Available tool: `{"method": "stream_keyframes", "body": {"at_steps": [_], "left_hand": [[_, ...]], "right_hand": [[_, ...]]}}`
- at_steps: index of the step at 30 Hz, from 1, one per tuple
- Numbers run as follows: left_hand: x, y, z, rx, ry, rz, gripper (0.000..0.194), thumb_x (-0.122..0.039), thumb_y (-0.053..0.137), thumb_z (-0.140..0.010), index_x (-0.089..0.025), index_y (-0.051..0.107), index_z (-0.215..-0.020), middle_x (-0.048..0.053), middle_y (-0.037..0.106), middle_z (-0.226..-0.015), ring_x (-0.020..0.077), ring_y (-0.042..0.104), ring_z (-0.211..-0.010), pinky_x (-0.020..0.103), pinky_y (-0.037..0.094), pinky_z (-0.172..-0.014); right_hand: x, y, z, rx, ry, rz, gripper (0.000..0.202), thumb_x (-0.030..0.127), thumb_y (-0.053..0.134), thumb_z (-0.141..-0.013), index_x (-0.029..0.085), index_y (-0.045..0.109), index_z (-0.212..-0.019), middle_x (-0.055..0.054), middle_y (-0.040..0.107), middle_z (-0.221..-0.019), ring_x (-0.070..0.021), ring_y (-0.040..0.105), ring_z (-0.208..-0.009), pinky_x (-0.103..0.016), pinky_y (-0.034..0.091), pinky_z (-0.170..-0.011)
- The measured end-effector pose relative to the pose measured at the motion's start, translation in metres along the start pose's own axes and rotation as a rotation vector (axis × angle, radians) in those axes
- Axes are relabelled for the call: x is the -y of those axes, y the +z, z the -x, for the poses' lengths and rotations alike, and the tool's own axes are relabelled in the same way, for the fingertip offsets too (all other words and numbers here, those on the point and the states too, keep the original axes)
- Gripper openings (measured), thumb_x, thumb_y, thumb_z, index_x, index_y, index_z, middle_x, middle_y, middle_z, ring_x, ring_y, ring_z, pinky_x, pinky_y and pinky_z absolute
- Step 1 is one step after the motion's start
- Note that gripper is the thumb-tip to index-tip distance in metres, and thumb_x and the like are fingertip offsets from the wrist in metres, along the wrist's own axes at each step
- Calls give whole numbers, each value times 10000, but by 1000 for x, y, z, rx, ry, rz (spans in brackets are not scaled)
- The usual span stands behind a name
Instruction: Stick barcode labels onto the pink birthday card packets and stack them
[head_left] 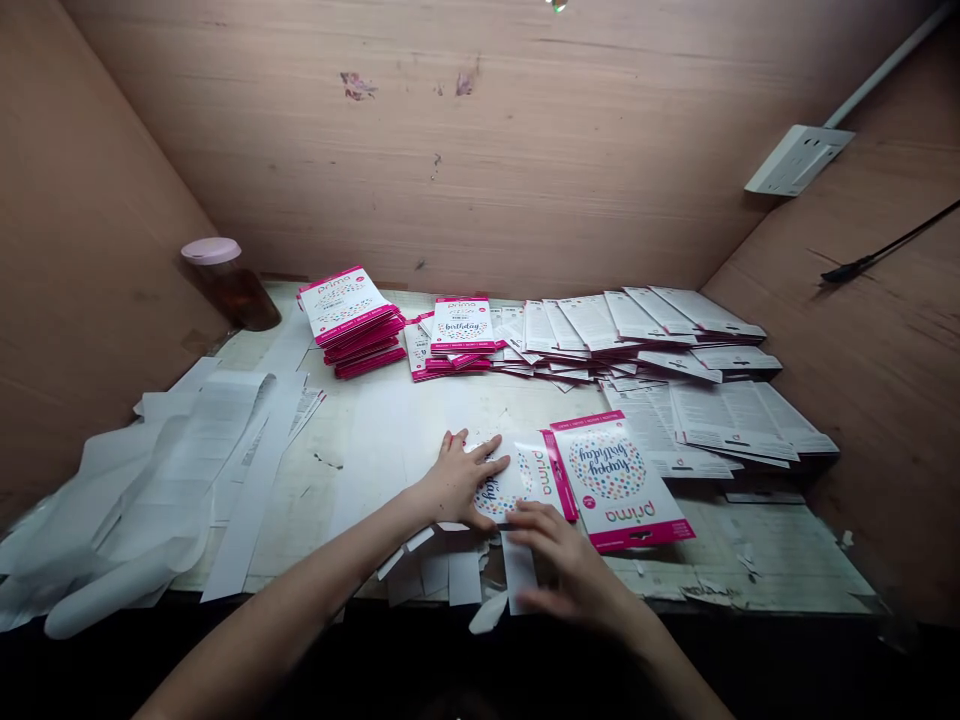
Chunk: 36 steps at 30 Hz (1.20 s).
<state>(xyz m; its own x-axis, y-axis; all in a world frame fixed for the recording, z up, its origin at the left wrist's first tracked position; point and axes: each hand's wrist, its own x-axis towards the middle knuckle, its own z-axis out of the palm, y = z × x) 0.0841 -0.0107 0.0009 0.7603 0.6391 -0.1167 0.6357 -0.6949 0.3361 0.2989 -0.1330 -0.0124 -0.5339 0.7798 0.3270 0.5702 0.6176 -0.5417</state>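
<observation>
My left hand [466, 480] lies with fingers spread on a white and pink packet [529, 475] printed with coloured dots, turned sideways on the table. At that packet's near edge is my right hand [559, 560], its fingers apart and slightly curled; whether the fingertips touch the packet is hard to see. Just to the right lies another "happy birthday" packet [611, 475], upside down to me, with pink bands at both ends. White paper strips [465, 578] stick out over the table's front edge below my hands.
A tall stack of pink-edged packets [352, 315] stands at the back left, a smaller stack [461, 325] beside it. Overlapping packets [600, 322] spread along the back right. Loose white paper [202, 440] and a lidded bottle [232, 285] are at left. A power socket [799, 160] hangs right.
</observation>
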Motion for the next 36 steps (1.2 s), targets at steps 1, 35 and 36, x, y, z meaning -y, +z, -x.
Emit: {"method": "stream_keyframes", "body": {"at_steps": [1, 35, 36], "left_hand": [[0, 0, 0, 0, 0, 3, 1065, -644, 778, -514, -314, 385, -1447, 88, 261, -1570, 598, 204, -1308, 787, 120, -991], [-9, -13, -7, 46, -90, 70, 950, -687, 643, -708, -307, 260, -1490, 86, 510, -1409, 520, 277, -1294, 711, 145, -1031], [-10, -14, -7, 39, -95, 70, 902, -667, 623, -740, -306, 270, -1487, 83, 518, -1400, 510, 291, -1287, 705, 153, -1031]], "right_hand": [[7, -2, 9, 41, -21, 29, 496, 407, 733, -750, 215, 591, -1185, -144, 593, -1274, -340, 493, -1252, -519, 494, -979], [-67, 16, -72, -220, 395, -274, 107, 225, 591, -804, 205, 544, -710, -24, 494, -839, -188, 508, -804, -346, 432, -750], [-68, 17, -73, -227, 406, -269, 112, 222, 594, -798, 205, 542, -700, -24, 492, -834, -186, 509, -794, -343, 436, -742]]}}
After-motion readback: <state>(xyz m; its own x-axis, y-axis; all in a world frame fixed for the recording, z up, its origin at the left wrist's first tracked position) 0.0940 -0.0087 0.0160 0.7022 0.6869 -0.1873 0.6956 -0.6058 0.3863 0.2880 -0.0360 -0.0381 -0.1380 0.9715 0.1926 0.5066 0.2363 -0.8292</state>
